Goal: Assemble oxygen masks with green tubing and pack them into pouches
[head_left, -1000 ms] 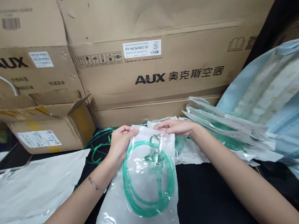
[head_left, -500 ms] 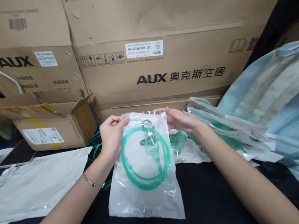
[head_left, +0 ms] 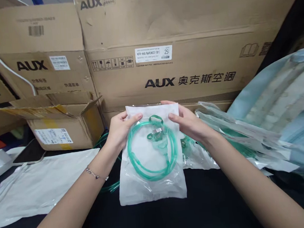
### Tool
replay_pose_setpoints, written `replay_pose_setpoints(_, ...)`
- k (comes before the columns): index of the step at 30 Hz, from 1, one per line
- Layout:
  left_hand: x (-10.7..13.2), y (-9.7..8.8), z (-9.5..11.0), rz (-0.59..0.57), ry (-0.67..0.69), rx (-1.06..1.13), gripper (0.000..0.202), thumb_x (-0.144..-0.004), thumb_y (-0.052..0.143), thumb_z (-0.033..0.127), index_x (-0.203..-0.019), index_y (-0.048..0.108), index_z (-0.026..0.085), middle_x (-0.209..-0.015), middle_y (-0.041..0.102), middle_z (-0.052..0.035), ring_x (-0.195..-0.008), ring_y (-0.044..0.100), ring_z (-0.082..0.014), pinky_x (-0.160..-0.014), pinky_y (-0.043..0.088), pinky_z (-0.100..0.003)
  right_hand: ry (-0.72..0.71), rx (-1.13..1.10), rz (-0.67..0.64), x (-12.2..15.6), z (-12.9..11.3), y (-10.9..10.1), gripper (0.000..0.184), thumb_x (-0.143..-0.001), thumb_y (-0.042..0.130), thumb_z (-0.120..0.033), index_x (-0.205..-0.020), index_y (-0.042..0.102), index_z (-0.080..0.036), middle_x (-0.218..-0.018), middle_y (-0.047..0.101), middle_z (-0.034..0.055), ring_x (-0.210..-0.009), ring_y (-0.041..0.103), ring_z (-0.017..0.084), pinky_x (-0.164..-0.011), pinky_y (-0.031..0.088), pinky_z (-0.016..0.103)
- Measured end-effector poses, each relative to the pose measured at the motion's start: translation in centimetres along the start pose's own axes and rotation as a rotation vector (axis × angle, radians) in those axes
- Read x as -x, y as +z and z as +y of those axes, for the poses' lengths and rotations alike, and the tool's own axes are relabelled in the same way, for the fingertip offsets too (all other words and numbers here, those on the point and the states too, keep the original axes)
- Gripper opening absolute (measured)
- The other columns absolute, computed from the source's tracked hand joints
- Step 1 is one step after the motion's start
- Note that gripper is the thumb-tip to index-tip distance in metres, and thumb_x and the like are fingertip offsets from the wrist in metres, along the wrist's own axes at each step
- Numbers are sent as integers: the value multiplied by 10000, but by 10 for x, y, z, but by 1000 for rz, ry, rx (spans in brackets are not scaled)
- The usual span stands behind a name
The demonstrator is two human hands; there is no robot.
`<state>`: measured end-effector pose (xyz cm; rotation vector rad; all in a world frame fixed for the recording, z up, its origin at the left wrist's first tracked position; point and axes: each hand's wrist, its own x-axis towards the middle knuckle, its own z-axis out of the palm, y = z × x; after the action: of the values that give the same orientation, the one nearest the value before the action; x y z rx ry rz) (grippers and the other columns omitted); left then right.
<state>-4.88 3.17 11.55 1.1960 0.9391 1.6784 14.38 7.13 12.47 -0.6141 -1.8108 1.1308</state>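
Between my hands is a clear-fronted, white-backed pouch (head_left: 155, 191) with a face mask (head_left: 159, 136) and a coil of green tubing (head_left: 131, 153) inside. My left hand (head_left: 120, 129) pinches its upper left edge, thumb on the front and fingers behind. At the upper right edge, my right hand (head_left: 188, 119) has its thumb on the front and its other fingers partly hidden behind the pouch. Beyond my right wrist lies another pouch (head_left: 200, 157) with green contents. Loose green tubing (head_left: 112, 186) shows on the dark surface behind my left forearm.
An opened small carton (head_left: 63, 130) stands at the back left, before large cardboard boxes (head_left: 190, 62). A phone (head_left: 29, 152) and a flat white bag (head_left: 48, 179) lie at left. Several stacked pouches (head_left: 239, 138) lean beside a light blue backpack (head_left: 301, 115) at right.
My right thumb has come onto the front of the pouch at its upper right edge. The pouch's lower end has risen and sits straighter. The camera view has shifted slightly.
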Motion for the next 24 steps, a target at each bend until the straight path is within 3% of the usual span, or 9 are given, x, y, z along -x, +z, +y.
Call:
replay_pose_setpoints(2,-1,5,-1,6,51,-3,289,-563,766,290,-779,669,124,-729,688,-37,-621,606,-136,-597,478,-244,36,-52,-27,0,1,2,556,-656,704,-373,-1152,513,-211,-1140,602,74,-1002,583,223,-843,478,375)
replay_pose_setpoints(7,-5,7,-3,31,172,-149,245,-616,719,335,-716,655,121,-664,650,-15,-564,547,-110,-523,418,-206,4,-40,146,-1,3,5,463,-590,748,-264,-1016,596,-170,-1092,632,82,-1009,586,238,-904,440,413)
replay_pose_setpoints(12,-7,5,-7,69,342,-349,217,-691,649,343,-678,634,126,-631,613,6,-576,515,-108,-535,392,-200,-69,71,239,-1,7,5,450,-655,705,-324,-1059,577,-173,-1047,646,68,-978,594,225,-890,440,398)
replay_pose_setpoints(16,-7,2,-7,105,439,-448,183,-705,637,312,-661,629,135,-605,591,18,-579,504,-108,-536,379,-196,-12,-52,158,-3,13,1,434,-708,648,-410,-1076,574,-193,-1037,651,62,-939,606,209,-830,471,364)
replay_pose_setpoints(18,-8,-1,-6,55,345,-389,181,-667,676,307,-645,622,135,-583,581,27,-550,497,-101,-512,373,-194,54,-153,107,-4,16,-4,376,-705,643,-440,-977,620,-181,-917,681,52,-824,631,193,-745,496,333)
replay_pose_setpoints(21,-10,-7,-6,-31,85,-183,229,-576,748,292,-692,641,126,-633,632,7,-553,542,-115,-522,420,-216,129,-272,52,-2,19,-11,263,-676,687,-395,-800,647,-166,-743,681,19,-670,624,143,-657,498,269)
replay_pose_setpoints(24,-9,-12,-8,-14,-103,-16,272,-521,785,231,-726,655,108,-686,675,-26,-590,592,-136,-572,476,-245,196,-348,-39,1,18,-17,200,-723,656,-349,-730,645,-150,-678,666,12,-627,612,115,-668,495,247)
